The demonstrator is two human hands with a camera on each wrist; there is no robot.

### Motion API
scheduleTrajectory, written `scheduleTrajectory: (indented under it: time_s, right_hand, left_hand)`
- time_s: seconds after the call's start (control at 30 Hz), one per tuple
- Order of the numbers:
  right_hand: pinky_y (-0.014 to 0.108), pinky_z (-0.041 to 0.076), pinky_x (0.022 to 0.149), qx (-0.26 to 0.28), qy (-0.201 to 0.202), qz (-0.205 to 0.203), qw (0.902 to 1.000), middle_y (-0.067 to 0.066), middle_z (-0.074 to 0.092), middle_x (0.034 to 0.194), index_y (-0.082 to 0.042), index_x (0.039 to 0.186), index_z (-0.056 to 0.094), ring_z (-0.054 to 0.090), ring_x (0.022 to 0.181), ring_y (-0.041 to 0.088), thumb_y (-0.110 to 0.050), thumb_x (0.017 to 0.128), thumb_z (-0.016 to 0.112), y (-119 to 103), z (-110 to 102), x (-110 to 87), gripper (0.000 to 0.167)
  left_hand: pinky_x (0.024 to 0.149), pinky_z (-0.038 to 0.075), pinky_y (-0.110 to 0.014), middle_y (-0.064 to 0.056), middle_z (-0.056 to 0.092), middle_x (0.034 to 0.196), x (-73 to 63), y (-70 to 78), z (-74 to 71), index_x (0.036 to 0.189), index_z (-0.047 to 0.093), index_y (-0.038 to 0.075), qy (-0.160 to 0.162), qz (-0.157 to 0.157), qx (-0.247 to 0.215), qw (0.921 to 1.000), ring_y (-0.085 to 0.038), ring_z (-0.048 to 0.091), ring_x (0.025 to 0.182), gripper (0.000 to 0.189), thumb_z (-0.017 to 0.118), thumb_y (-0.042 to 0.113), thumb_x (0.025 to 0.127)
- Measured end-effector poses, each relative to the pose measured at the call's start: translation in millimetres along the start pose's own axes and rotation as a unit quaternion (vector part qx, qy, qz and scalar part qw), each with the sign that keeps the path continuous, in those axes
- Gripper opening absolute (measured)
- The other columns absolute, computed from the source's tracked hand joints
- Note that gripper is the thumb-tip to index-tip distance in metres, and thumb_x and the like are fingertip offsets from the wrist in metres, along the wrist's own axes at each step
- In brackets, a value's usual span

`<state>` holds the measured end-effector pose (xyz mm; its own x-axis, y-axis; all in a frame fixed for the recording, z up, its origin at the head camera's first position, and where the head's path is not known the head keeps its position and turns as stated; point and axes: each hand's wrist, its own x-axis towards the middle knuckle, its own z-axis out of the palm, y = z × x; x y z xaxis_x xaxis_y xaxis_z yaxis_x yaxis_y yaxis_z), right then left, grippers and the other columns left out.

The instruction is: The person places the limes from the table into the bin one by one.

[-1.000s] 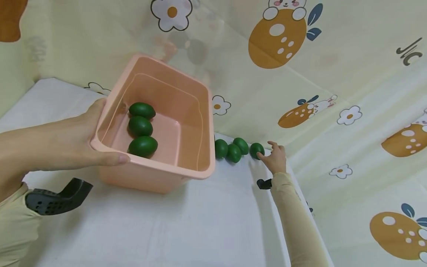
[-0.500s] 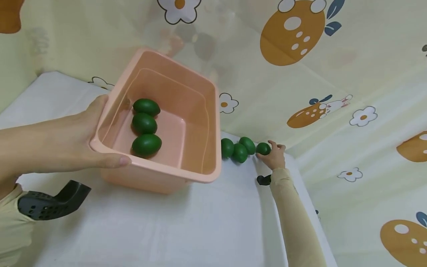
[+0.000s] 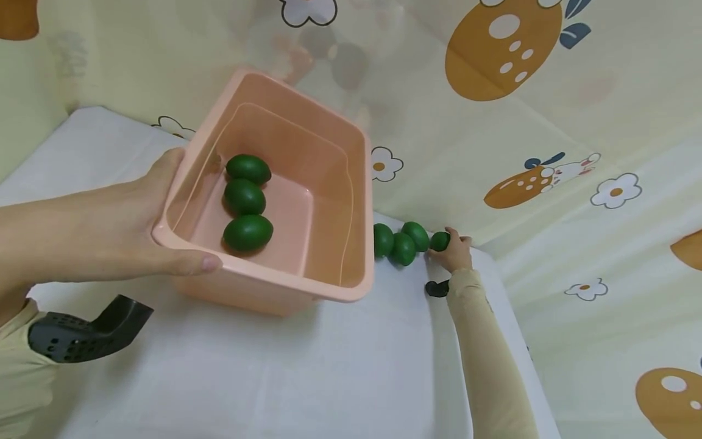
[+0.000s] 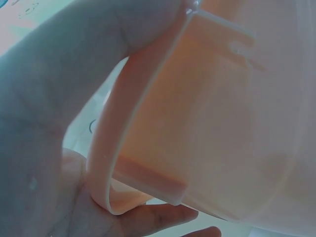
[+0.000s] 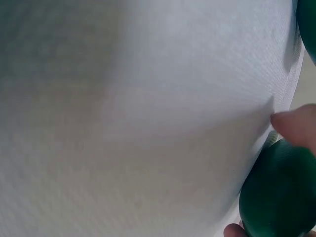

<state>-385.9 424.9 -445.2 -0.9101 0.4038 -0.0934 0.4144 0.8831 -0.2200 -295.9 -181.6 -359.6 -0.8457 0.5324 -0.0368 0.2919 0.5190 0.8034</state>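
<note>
My left hand (image 3: 150, 235) grips the left rim of a pink plastic bin (image 3: 263, 271), thumb over the front edge. The bin is tilted toward me. Inside lie three dark green oval fruits (image 3: 248, 233) in a row by its left wall. In the left wrist view, fingers (image 4: 158, 217) reach below the bin's rim (image 4: 106, 158). Far right, my right hand (image 3: 456, 251) holds another green oval fruit (image 3: 440, 241). The right wrist view shows thumb and a fingertip on either side of that fruit (image 5: 279, 190), low by the white cloth.
Three more green fruits (image 3: 403, 249) sit at the table's back edge, between bin and right hand; the bin partly hides one. White cloth (image 3: 351, 366) covers the table. Printed curtains (image 3: 439, 152) hang directly behind and to the right.
My right hand's fingers have come in around the green fruit, having been spread beside it. The whole head view has shifted slightly. My left hand keeps its grip on the bin.
</note>
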Motion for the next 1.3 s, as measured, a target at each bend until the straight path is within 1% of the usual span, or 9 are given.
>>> scheduleTrajectory:
  time_s: [0.13,0.23,0.37,0.53,0.7,0.8,0.93,1.07,1.3]
  right_hand:
    - [0.059,0.038,0.099,-0.016,-0.004,-0.009,0.9998,0.035,0.031,0.136,-0.007,0.148,0.023,0.043,0.118,0.050,-0.026,0.086,0.064,-2,-1,0.7,0.076]
    - [0.058,0.037,0.100,-0.017,-0.002,-0.013,0.9998,0.033,0.037,0.133,-0.006,0.145,0.026,0.043,0.119,0.048,-0.023,0.087,0.063,-2,-1,0.6,0.071]
    - [0.058,0.036,0.102,-0.009,-0.005,-0.010,0.9999,0.033,0.038,0.134,-0.004,0.144,0.026,0.041,0.122,0.047,-0.023,0.088,0.063,3,-2,-0.1,0.069]
    - [0.058,0.034,0.103,-0.006,-0.001,0.002,1.0000,0.032,0.038,0.136,-0.004,0.144,0.026,0.040,0.124,0.046,-0.023,0.088,0.062,8,-6,-2.8,0.070]
    - [0.057,0.035,0.102,-0.016,0.016,-0.004,0.9997,0.034,0.040,0.134,-0.002,0.143,0.028,0.042,0.122,0.047,-0.023,0.087,0.063,9,-10,-5.8,0.070]
    - [0.057,0.037,0.101,-0.016,0.026,-0.013,0.9995,0.034,0.042,0.133,-0.001,0.142,0.029,0.043,0.121,0.047,-0.022,0.086,0.064,7,-13,-6.8,0.069]
    - [0.058,0.039,0.099,-0.016,0.038,-0.016,0.9990,0.034,0.042,0.132,-0.001,0.143,0.029,0.044,0.120,0.048,-0.021,0.086,0.064,9,-23,-11.4,0.070]
    - [0.058,0.039,0.100,-0.019,0.043,-0.015,0.9988,0.033,0.041,0.132,-0.002,0.143,0.029,0.043,0.120,0.047,-0.022,0.086,0.064,8,-31,-18.3,0.070]
    - [0.057,0.039,0.100,-0.017,0.055,-0.018,0.9982,0.032,0.043,0.130,-0.001,0.141,0.031,0.046,0.118,0.046,-0.021,0.086,0.064,7,-41,-33.0,0.068]
  left_hand:
    - [0.091,0.039,-0.042,0.001,0.052,0.117,-0.8,2.0,-1.2,0.143,0.005,0.023,-0.002,0.001,-0.004,1.0000,-0.019,0.052,0.109,0.109,0.077,0.058,0.069]
    - [0.092,0.039,-0.040,0.002,0.050,0.119,-1.3,4.4,-1.5,0.143,0.005,0.023,-0.005,0.003,-0.012,0.9999,-0.018,0.052,0.110,0.108,0.077,0.057,0.070]
    - [0.093,0.038,-0.040,0.002,0.049,0.119,-1.2,9.3,-0.8,0.143,0.005,0.020,-0.010,0.005,-0.022,0.9997,-0.017,0.052,0.110,0.109,0.076,0.059,0.070]
    - [0.096,0.036,-0.044,0.000,0.048,0.119,0.2,12.6,-0.1,0.142,0.004,0.017,-0.014,0.009,-0.033,0.9993,-0.019,0.051,0.111,0.111,0.076,0.060,0.069]
    - [0.096,0.035,-0.046,-0.002,0.046,0.121,0.9,9.6,-0.3,0.142,0.005,0.018,-0.013,0.015,-0.038,0.9991,-0.021,0.049,0.113,0.111,0.076,0.060,0.069]
    - [0.096,0.035,-0.049,-0.004,0.047,0.122,1.2,6.7,-0.8,0.142,0.005,0.018,-0.008,0.015,-0.030,0.9994,-0.023,0.049,0.113,0.111,0.076,0.061,0.068]
    - [0.097,0.034,-0.049,-0.004,0.045,0.123,3.0,7.0,-0.7,0.142,0.005,0.018,-0.010,0.016,-0.027,0.9995,-0.023,0.047,0.114,0.112,0.075,0.062,0.067]
    - [0.098,0.033,-0.049,-0.006,0.043,0.125,3.8,6.3,-0.1,0.142,0.005,0.016,-0.009,0.024,-0.035,0.9991,-0.023,0.046,0.115,0.112,0.076,0.061,0.068]
    - [0.097,0.034,-0.049,-0.004,0.041,0.127,2.0,3.7,-0.6,0.144,0.000,0.018,-0.021,0.014,-0.042,0.9988,-0.023,0.043,0.119,0.117,0.075,0.063,0.066]
